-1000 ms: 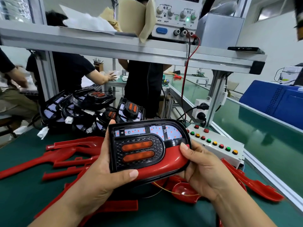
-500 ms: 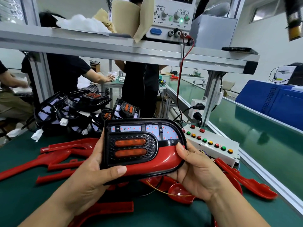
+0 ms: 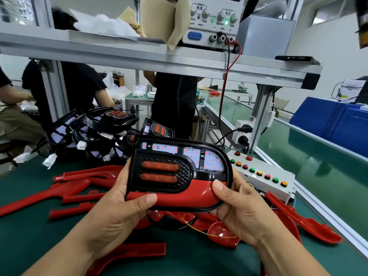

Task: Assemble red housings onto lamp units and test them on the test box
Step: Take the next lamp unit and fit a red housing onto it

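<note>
I hold a black lamp unit point(image 3: 175, 168) with a red housing point(image 3: 179, 196) along its lower edge, face up above the green bench. Small red LEDs glow on its white board. My left hand point(image 3: 117, 208) grips its left end, thumb on the red housing. My right hand point(image 3: 237, 212) grips its right end, thumb on the rim. The white test box point(image 3: 262, 176) with coloured buttons sits just right of the lamp. Loose red housings point(image 3: 79, 184) lie on the bench at left, right and under my hands. A pile of black lamp units point(image 3: 89, 134) sits behind at left.
A metal shelf point(image 3: 139, 56) overhead carries a power supply point(image 3: 213, 20) with red and black leads hanging down. A green conveyor belt point(image 3: 310, 156) runs along the right. A blue machine point(image 3: 334, 120) stands far right. People in dark shirts work beyond the bench.
The lamp unit and both hands have stayed together, shifting only slightly in view as my head moved. The grip looks unchanged.
</note>
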`<move>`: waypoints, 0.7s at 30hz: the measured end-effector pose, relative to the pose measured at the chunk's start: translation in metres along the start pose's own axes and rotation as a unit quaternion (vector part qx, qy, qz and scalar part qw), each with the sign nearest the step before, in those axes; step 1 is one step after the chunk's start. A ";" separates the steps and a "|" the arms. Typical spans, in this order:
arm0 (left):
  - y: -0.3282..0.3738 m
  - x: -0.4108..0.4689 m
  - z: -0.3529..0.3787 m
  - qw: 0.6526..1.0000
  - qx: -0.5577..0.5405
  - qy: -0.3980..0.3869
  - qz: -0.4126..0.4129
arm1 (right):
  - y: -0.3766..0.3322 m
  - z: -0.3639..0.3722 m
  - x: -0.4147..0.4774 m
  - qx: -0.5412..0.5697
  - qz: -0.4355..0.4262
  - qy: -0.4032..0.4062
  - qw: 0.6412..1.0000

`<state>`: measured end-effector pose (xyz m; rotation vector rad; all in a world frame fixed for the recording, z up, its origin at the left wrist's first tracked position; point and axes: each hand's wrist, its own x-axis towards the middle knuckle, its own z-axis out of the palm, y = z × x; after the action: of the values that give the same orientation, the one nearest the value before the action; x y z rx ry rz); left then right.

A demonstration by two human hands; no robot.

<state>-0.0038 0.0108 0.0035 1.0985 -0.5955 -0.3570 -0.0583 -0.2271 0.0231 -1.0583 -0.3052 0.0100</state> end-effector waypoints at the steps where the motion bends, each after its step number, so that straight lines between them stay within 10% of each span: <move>1: 0.000 -0.001 -0.001 1.000 0.001 -0.007 -0.002 | 0.001 0.000 0.000 -0.002 -0.003 0.008 1.000; 21: -0.001 0.004 0.009 0.999 0.003 0.035 0.026 | 0.003 0.004 0.000 -0.003 -0.033 0.062 0.998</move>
<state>-0.0062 0.0019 0.0065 1.0956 -0.5617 -0.2713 -0.0592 -0.2223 0.0225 -1.0490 -0.2286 -0.1151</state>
